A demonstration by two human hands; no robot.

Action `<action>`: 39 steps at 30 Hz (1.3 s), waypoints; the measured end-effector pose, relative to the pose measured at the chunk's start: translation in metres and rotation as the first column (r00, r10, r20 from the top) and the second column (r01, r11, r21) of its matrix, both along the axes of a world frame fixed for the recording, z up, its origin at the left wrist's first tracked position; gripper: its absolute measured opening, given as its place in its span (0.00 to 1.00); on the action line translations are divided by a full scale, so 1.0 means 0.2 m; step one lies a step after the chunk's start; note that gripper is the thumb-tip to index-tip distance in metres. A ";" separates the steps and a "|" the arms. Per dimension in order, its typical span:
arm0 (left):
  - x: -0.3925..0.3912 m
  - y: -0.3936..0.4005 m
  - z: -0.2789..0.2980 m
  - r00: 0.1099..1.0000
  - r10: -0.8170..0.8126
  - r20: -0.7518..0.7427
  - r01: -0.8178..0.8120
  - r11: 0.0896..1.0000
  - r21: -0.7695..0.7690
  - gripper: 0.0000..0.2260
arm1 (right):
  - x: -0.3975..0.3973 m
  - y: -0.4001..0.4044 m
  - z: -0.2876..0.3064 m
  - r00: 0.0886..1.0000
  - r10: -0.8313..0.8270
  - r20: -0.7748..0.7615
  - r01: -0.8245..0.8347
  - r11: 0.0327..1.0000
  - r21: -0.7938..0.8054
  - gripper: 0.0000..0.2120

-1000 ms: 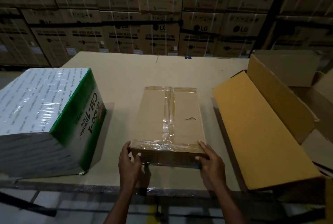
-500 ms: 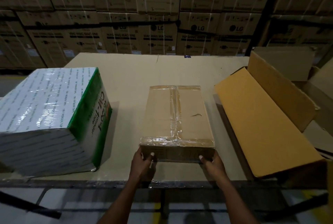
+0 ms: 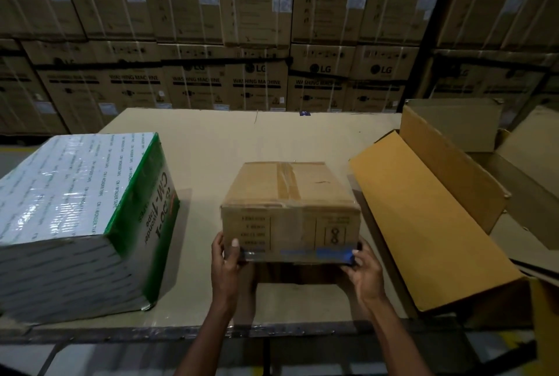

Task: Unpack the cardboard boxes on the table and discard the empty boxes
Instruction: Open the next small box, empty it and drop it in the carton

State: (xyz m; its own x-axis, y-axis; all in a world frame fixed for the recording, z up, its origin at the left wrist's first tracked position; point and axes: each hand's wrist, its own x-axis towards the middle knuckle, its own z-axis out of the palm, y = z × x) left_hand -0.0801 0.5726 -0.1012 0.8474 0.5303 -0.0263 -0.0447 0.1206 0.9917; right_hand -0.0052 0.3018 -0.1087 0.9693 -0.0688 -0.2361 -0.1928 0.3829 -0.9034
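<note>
A taped brown cardboard box (image 3: 290, 212) is tilted up at its near end over the middle of the table (image 3: 217, 139), its printed side face turned toward me. My left hand (image 3: 226, 263) grips its lower left corner, thumb on the front face. At the lower right corner my right hand (image 3: 364, 274) holds the box, fingers curled under the edge by a strip of blue tape. Clear tape seals the box's top seam.
A large white and green plastic-wrapped box (image 3: 78, 224) stands at the table's left. An open yellow-brown cardboard box (image 3: 429, 224) lies on the right, more open cartons behind it. Stacked washing machine cartons (image 3: 257, 79) wall off the far side. The table's near edge (image 3: 193, 331) runs below my wrists.
The brown box lay flat with my hands at its near edge; both hands have lifted that near end, so the box now tilts and shows its printed side.
</note>
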 end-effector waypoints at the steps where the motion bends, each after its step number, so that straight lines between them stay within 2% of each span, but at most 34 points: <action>1: 0.02 0.01 0.04 1.000 0.001 0.026 -0.001 1.000 0.006 0.22 | 0.02 -0.01 0.06 0.999 0.017 0.027 -0.018 1.000 0.017 0.23; 6: 0.15 0.05 0.30 0.986 -0.004 0.164 -0.010 0.997 0.081 0.29 | 0.17 -0.03 0.32 0.984 0.053 0.173 -0.046 0.998 -0.044 0.32; 10: 0.26 0.06 0.48 0.971 0.023 0.240 -0.068 0.982 0.178 0.29 | 0.26 -0.01 0.54 0.933 0.057 0.356 0.014 0.981 -0.196 0.30; 13: 0.33 0.10 0.56 0.969 0.036 0.246 -0.092 0.971 0.222 0.33 | 0.30 0.01 0.66 0.904 0.039 0.425 0.080 0.963 -0.258 0.29; 19: 0.38 0.16 0.59 0.972 0.006 0.233 -0.082 0.944 0.319 0.38 | 0.33 0.01 0.67 0.888 0.031 0.459 0.141 0.932 -0.335 0.32; 24: 0.39 0.13 0.57 0.969 0.133 0.208 -0.220 0.847 0.484 0.35 | 0.36 0.02 0.57 0.868 0.044 0.495 0.272 0.791 -0.548 0.38; 28: 0.37 0.16 0.46 0.974 0.169 0.154 -0.228 0.775 0.590 0.35 | 0.35 0.03 0.39 0.889 0.084 0.449 0.220 0.783 -0.582 0.40; 31: 0.36 0.18 0.25 0.985 0.158 -0.075 -0.081 0.792 0.605 0.39 | 0.29 0.05 0.23 0.938 0.143 0.317 0.102 0.760 -0.642 0.41; 33: 0.34 0.18 0.11 0.975 0.086 -0.207 0.039 0.843 0.537 0.43 | 0.25 0.06 0.13 0.959 0.192 0.207 -0.013 0.764 -0.646 0.43; 36: 0.27 0.12 0.04 0.975 -0.053 -0.217 0.141 0.900 0.414 0.42 | 0.23 0.08 0.03 0.974 0.205 0.093 -0.102 0.771 -0.629 0.47; 39: 0.27 0.10 0.07 0.984 -0.010 -0.177 0.084 0.906 0.414 0.39 | 0.25 0.10 0.02 0.985 0.147 0.084 -0.063 0.777 -0.627 0.46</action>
